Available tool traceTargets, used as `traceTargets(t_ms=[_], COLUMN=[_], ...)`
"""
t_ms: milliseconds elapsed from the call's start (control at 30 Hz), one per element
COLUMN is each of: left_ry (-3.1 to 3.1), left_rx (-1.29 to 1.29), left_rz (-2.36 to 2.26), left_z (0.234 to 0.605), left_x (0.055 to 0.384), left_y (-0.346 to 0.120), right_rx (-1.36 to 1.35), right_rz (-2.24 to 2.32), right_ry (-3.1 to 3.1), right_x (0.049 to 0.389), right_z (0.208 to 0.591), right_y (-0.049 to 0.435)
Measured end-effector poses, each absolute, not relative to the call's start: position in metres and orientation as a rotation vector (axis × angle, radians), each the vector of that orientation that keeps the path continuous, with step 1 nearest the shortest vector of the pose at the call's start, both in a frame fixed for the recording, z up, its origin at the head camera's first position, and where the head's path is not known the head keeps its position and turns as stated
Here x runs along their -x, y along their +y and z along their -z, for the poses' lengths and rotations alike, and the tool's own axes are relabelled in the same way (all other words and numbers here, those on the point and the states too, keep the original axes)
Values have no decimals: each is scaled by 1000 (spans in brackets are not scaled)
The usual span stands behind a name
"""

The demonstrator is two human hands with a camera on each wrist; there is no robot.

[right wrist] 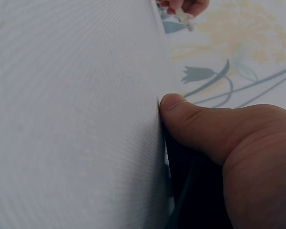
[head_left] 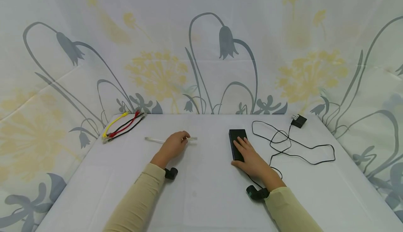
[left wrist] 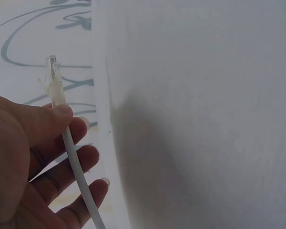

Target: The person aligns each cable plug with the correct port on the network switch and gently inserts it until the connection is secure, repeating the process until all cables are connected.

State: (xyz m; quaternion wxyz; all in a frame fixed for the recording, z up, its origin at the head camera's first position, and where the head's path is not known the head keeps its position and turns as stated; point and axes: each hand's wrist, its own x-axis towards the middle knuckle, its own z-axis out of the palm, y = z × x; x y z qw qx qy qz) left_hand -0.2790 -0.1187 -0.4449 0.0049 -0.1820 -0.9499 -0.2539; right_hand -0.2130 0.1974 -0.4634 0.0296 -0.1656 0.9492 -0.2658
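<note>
My left hand pinches a short white network cable between thumb and forefinger, right behind its clear plug. The cable's other end points left in the head view. My right hand rests on a flat black box, fingers spread over its top. Its thumb lies at the box's near left corner, close to the white tabletop. Part of the box is hidden under the palm.
Yellow, red and black network cables lie bunched at the back left. A thin black cord loops across the right side to a black power adapter. A flower-patterned cloth hangs behind the white table.
</note>
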Motion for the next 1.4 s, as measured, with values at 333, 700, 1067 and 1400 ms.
traceTargets(t_ms=[333, 700, 1067, 1400], left_ry=[-2985, -2977, -2982, -3015], left_rx=[603, 666, 736, 732], left_rz=[823, 863, 901, 983], left_z=[446, 443, 448, 454], left_x=[273, 265, 260, 255], left_y=[-106, -88, -73, -64], right_rx=[502, 476, 474, 468], right_rz=[818, 814, 833, 856], right_ry=[2928, 2905, 2886, 2888], right_x=[214, 215, 215, 213], right_z=[462, 459, 460, 461], right_y=[197, 199, 199, 199])
